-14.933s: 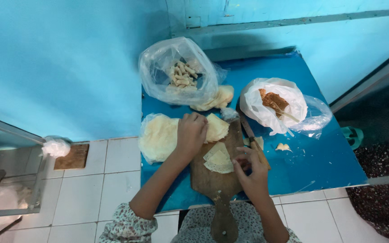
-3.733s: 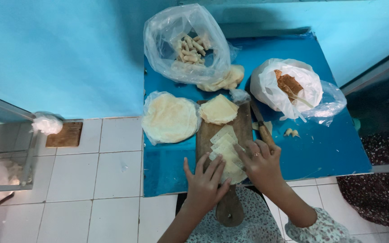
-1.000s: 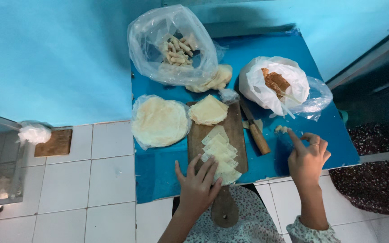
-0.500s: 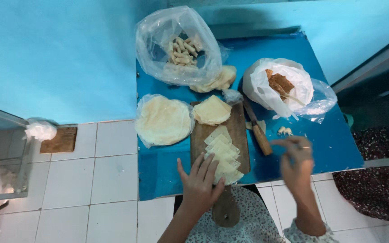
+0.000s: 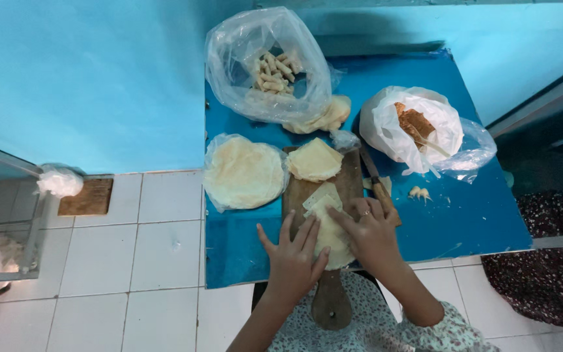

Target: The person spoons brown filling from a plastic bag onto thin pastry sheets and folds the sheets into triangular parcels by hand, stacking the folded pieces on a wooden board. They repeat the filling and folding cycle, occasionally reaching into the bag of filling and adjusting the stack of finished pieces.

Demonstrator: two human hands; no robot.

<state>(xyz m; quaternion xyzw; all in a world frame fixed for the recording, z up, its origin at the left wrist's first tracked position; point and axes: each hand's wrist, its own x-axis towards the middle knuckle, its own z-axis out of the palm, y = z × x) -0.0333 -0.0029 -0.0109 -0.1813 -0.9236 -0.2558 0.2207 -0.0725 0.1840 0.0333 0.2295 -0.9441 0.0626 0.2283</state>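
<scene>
A wooden cutting board (image 5: pixel 354 173) with a round handle lies on a small blue table (image 5: pixel 464 215). On it sits a stack of pale cut dough wrappers (image 5: pixel 324 207) near me and a folded pile of wrappers (image 5: pixel 314 160) at the far end. My left hand (image 5: pixel 292 255) rests flat, fingers spread, on the left side of the near stack. My right hand (image 5: pixel 369 233) lies on the stack's right side, fingers touching the top wrapper. A knife with a wooden handle (image 5: pixel 376 182) lies along the board's right edge.
A round stack of wrappers in plastic (image 5: pixel 242 173) lies left of the board. A clear bag of rolled pieces (image 5: pixel 270 68) stands at the back, a white bag with brown filling (image 5: pixel 415 127) at the right. Small crumbs (image 5: pixel 418 192) lie on the table. White tiled floor lies to the left.
My right hand has come back from the crumbs at the right of the table onto the wrapper stack. My left hand has stayed on the stack.
</scene>
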